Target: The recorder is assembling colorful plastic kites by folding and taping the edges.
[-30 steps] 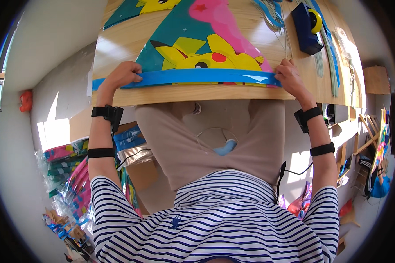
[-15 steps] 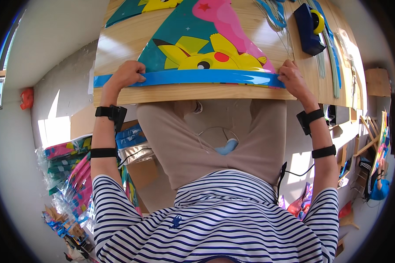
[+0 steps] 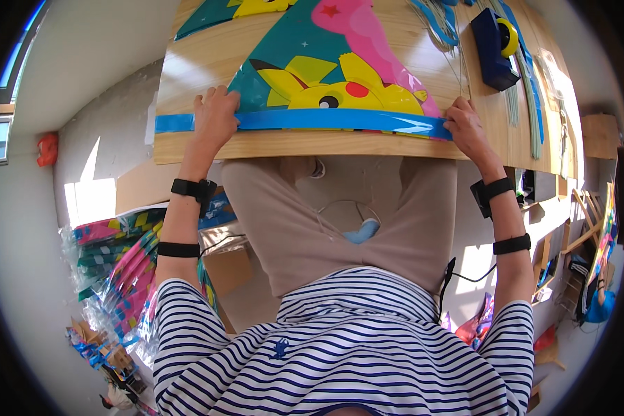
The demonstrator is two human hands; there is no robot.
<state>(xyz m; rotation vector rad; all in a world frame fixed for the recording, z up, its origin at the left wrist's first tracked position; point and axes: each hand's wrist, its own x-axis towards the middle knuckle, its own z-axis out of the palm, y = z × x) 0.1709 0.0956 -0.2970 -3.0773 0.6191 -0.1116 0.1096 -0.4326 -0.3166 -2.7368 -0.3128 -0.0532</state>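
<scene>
A glossy triangular sheet (image 3: 274, 66), teal and pink with a yellow cartoon animal, lies on the wooden table (image 3: 340, 145). A shiny blue strip (image 3: 326, 120) runs straight along its near edge and extends past it on the left. My left hand (image 3: 217, 119) rests on the strip by the sheet's left corner, its fingers slightly bent and apart. At the right corner, my right hand (image 3: 466, 127) pinches the strip's end between thumb and fingers; the fingertips are partly hidden.
A dark blue tape dispenser (image 3: 492, 52) with a yellow core stands at the far right. Thin pale rods (image 3: 513, 104) and blue strips (image 3: 532, 90) lie beside it. Another printed sheet (image 3: 211, 17) is at the far left. Bundled plastic-wrapped sheets (image 3: 114, 267) lie low at left.
My left hand has slid right along the strip toward the sheet's corner, and its fingers have spread from a pinch. My right hand keeps its hold on the strip's end.
</scene>
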